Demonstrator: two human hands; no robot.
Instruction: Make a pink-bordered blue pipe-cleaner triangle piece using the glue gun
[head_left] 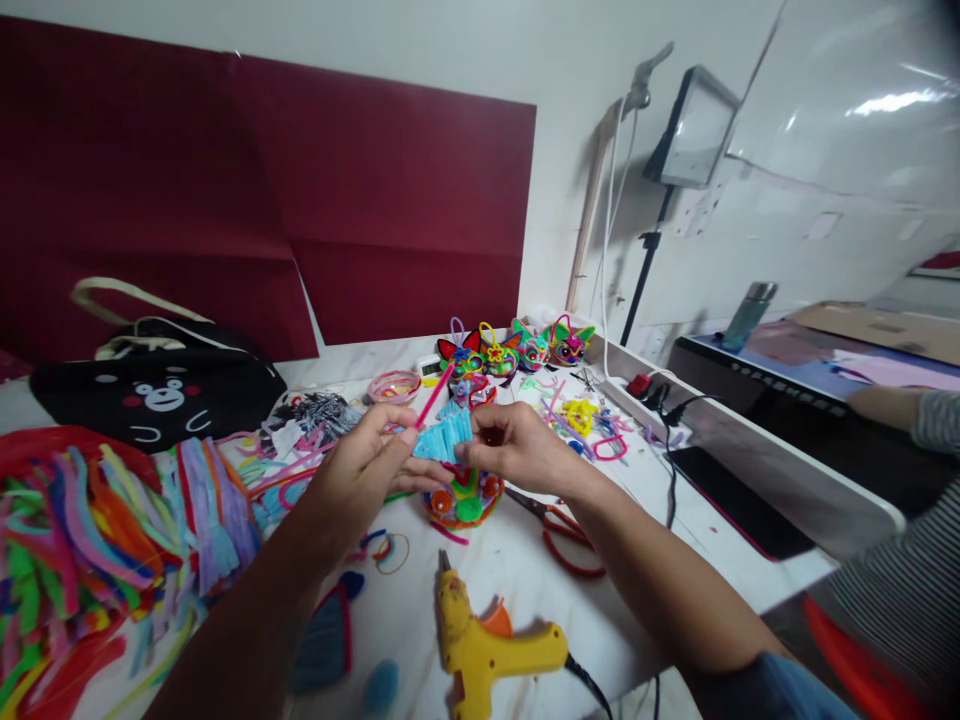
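Note:
My left hand (371, 455) pinches a pink pipe cleaner (433, 398) between thumb and fingers, its free end pointing up. Behind it, a light-blue panel of pipe cleaners (444, 436) spans the gap between my hands. The fingers of my right hand (521, 445) are closed on the panel's right edge. Just beneath lies a colourful pipe-cleaner animal face (469, 508) with orange eyes and a green nose, partly covered by my hands. Red-handled scissors (574, 540) rest beside it under my right forearm. Nearer me is a yellow hot glue gun (480, 640).
Bundles of coloured pipe cleaners (97, 540) lie at left before a black bag (157, 385). Several finished animal faces (534, 348) stand at the back. A black phone (739, 500) and a power strip (637, 400) are at right. A person in a striped sleeve (934, 420) sits beyond.

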